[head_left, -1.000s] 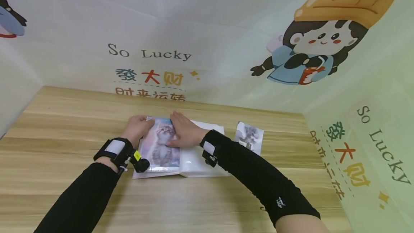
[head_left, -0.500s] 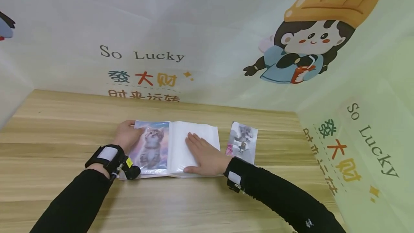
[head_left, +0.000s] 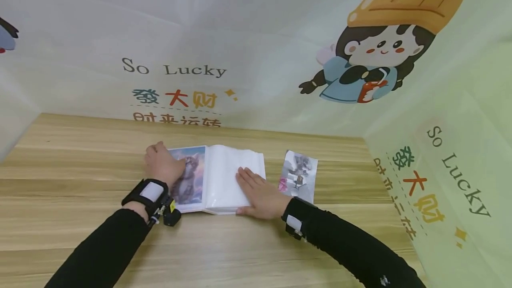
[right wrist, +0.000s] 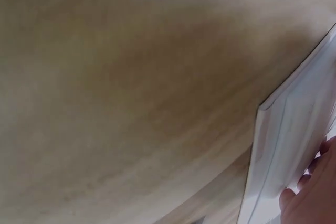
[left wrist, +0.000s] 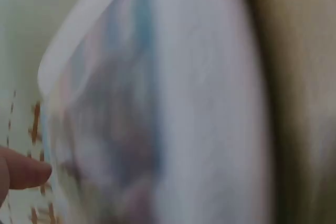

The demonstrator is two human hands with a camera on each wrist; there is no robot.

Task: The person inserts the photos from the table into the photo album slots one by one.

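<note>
An opened photo album (head_left: 224,177) lies on the table, with a kitten picture (head_left: 194,186) in its left page and a white right page. My left hand (head_left: 164,163) grips the album's left side, its thumb on the kitten picture. That side looks narrower and tilted up. In the left wrist view the album (left wrist: 210,103) fills the frame, blurred, with one digit at its edge; the other fingers are hidden there. My right hand (head_left: 262,194) lies flat on the right page, fingers straight. In the right wrist view its fingertips (right wrist: 287,199) touch the album.
To the right of the album a loose cat photo (head_left: 298,177) lies on the wooden table (head_left: 100,154). A printed backdrop (head_left: 264,48) with cartoon figures and lettering rises behind the table and along its right side.
My right hand has moved from the kitten page to the white page and now lies flat there. My left hand has shifted its hold, and the album's left side has tilted up.
</note>
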